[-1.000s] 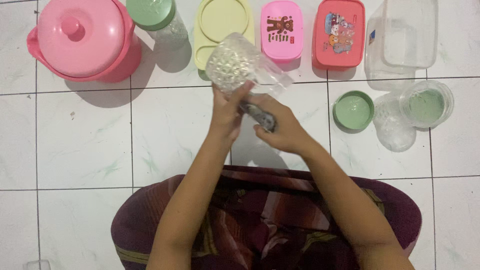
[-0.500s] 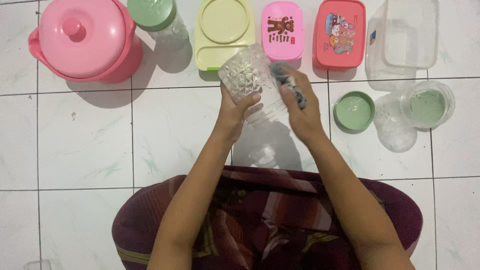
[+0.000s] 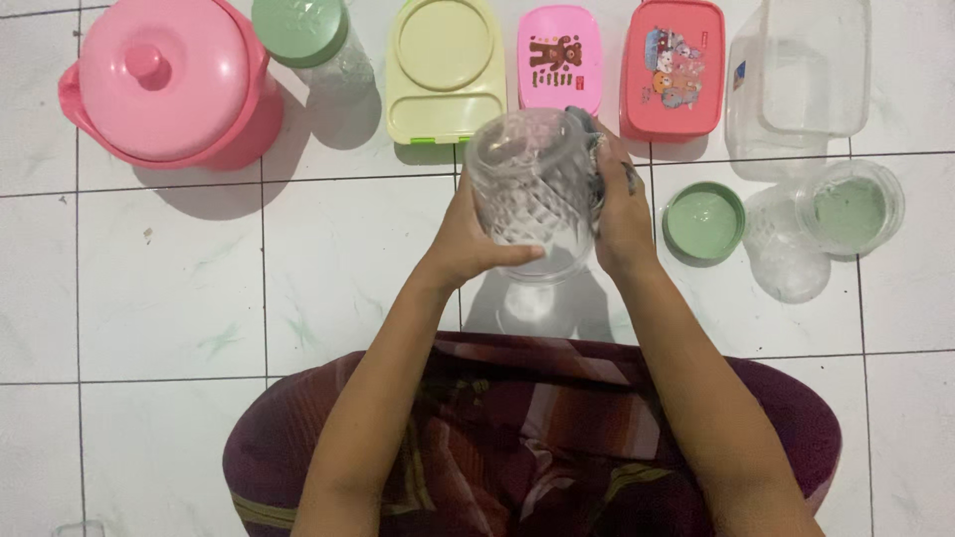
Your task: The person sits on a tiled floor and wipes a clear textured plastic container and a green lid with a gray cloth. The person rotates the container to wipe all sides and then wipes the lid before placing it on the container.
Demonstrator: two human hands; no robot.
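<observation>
Jar of clear plastic, faceted with a diamond pattern, being held up over the white tiled floor, mouth tilted toward the camera, looking empty inside. Left hand curling round its near side, fingers wrapped across the lower wall, gripping it. Right hand pressing against the jar's right side, closed on a dark cloth bunched between palm and jar. Sitting behind the jar, along the top, a row of containers: a round pink pot with a knobbed lid on; a clear jar with a green lid screwed on; a pale yellow box with rounded corners and a raised circle in its lid, closed; a small pink box with a bear picture, closed; a red box with a cartoon picture, closed; two clear rectangular tubs stacked, seemingly empty. Lying flat on the floor just right of the right hand, a loose green lid, round and smooth. Beside it, well clear of the hand, another clear jar lying on its side, a green tint showing through its far end. Showing at the bottom, between the forearms, a lap in dark maroon patterned fabric.
</observation>
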